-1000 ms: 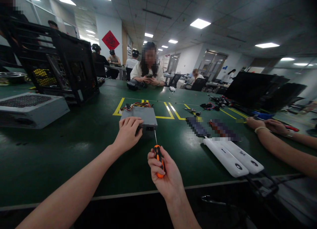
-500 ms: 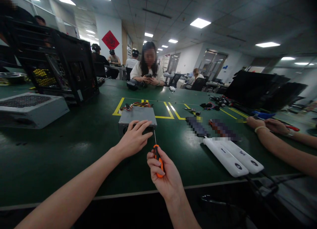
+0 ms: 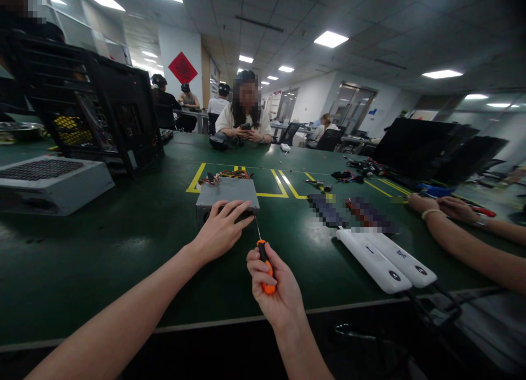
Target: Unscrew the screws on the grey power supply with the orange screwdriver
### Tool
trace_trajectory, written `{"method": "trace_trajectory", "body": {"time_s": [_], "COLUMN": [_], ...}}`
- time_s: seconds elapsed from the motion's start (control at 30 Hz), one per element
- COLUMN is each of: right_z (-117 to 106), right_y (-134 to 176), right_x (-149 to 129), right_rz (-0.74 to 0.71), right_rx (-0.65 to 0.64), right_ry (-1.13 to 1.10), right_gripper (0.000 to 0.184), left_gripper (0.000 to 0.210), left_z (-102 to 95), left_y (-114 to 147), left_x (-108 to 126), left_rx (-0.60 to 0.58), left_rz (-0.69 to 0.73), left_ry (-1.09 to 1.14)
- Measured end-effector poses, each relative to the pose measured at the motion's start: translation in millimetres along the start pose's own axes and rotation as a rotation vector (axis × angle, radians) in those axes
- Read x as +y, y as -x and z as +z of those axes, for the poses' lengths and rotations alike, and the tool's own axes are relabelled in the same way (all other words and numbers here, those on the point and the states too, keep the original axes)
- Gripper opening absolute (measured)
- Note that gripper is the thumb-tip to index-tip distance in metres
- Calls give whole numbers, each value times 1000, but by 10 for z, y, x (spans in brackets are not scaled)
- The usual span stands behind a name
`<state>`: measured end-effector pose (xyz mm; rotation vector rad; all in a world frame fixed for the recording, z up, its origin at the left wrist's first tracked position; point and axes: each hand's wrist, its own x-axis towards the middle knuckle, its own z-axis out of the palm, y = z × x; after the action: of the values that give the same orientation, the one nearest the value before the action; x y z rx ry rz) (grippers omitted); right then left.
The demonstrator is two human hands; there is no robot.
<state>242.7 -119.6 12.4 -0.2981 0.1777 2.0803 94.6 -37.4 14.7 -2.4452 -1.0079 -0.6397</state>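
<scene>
A grey metal computer power supply [image 3: 230,192], with a bundle of coloured cables [image 3: 230,173] behind it, rests on the green table. My left hand [image 3: 224,226] lies against its front and top edge, fingers stretched out and apart; the thumb is mostly hidden. In my right hand [image 3: 273,284], fingers are wrapped round the orange and black handle of a screwdriver [image 3: 267,268]. Its thin shaft points away from me to the lower right front corner of the power supply. Whether the tip sits in a screw is too small to tell.
To the left stand a larger grey power supply [image 3: 57,185] and a black computer case [image 3: 94,106]. White devices [image 3: 373,259] with cords lie at right, near another person's hands [image 3: 444,205]. A person with a phone [image 3: 245,127] sits opposite. Yellow tape [image 3: 271,195] marks the table.
My right hand has shifted slightly to the right, and the screwdriver handle leans a little more that way. My left hand keeps its place on the power supply.
</scene>
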Motion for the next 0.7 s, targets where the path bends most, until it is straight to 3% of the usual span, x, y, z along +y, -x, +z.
{"method": "trace_trajectory", "body": {"time_s": [0.7], "right_z": [-14], "right_y": [0], "right_x": [-8], "right_rz": [21], "right_rx": [-32], "right_ry": [62], "right_gripper": [23], "left_gripper": [42], "left_z": [1], "left_y": [-2], "left_x": [-2], "left_rx": [4], "left_rz": [-8], "left_ry": [10]}}
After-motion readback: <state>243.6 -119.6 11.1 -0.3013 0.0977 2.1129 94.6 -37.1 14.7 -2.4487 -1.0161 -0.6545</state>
